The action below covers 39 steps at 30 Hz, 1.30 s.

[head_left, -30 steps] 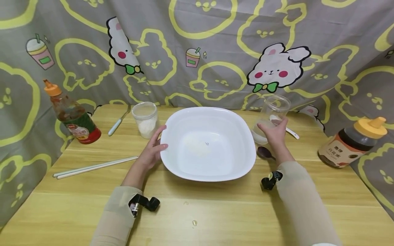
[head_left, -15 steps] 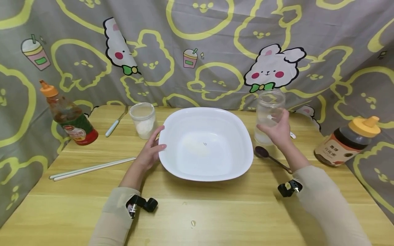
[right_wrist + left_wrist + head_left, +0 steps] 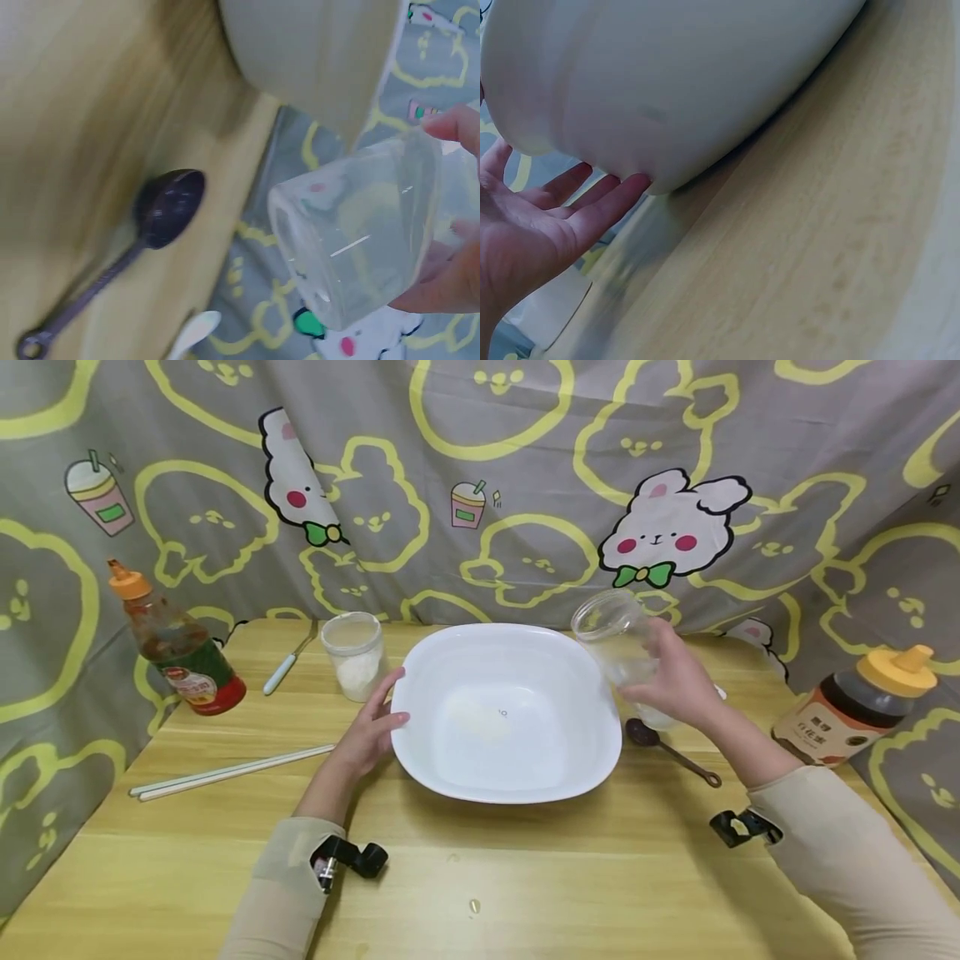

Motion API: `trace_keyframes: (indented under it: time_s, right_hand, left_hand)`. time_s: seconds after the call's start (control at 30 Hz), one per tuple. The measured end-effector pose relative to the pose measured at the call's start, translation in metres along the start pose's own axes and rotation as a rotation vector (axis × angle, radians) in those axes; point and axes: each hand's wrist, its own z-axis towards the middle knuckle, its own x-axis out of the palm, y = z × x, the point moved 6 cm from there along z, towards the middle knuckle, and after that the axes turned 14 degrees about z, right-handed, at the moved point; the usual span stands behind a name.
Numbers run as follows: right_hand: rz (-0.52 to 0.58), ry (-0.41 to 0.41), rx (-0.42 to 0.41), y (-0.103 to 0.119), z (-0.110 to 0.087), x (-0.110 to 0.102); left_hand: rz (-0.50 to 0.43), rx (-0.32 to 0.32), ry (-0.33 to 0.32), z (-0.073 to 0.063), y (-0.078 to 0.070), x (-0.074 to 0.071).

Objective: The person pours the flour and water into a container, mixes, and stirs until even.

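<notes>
Table (image 3: 420, 893), seen near to far, with one drop (image 3: 474, 906) on its front part. Two chopsticks (image 3: 232, 772) lie side by side at left; one brown ladle (image 3: 678, 760), bowl outermost from the viewer, lies at right. At centre stands one white basin (image 3: 517, 789), a faint pale yellow patch and a small dark mark on its floor. The left hand (image 3: 369, 728) has its fingers spread and fairly straight, tips touching the basin's left side. The right hand (image 3: 678, 681) is clamped around a clear jar (image 3: 611, 647), lifted and tilted, its mouth towards the basin's right rim; its contents cannot be made out. Two bottles flank the scene: at right, honey (image 3: 847, 710), dark, yellow-capped, its label apparently reading 百花蜜; at left, sauce (image 3: 187, 660), orange-capped, with red contents and a green label too small to read. Behind the left hand stands a second jar, the powder jar (image 3: 356, 652), partly filled with white powder. Beyond lie one blue-handled knife (image 3: 285, 667) and, at right, one white spoon (image 3: 196, 330), partly hidden. Backdrop: a grey curtain (image 3: 517, 485) printed with cartoon animals and drink cups.
</notes>
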Motion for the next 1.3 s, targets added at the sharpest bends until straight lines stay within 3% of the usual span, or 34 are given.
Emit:
trace_keyframes:
  time_s: [0.17,0.5,1.3]
  right_hand:
    - [-0.12,0.106,-0.035,0.017,0.004,0.004]
    - [-0.313,0.209,-0.034,0.035,0.012,0.013]
    - [-0.553,0.338,-0.038,0.052,0.02,0.034]
  left_hand:
    - [0.002,-0.019,-0.004,0.0,0.001,-0.001]
    - [0.001,-0.016,-0.003,0.0,-0.001,0.0]
    - [0.01,-0.013,-0.018,-0.002,-0.003,0.0]
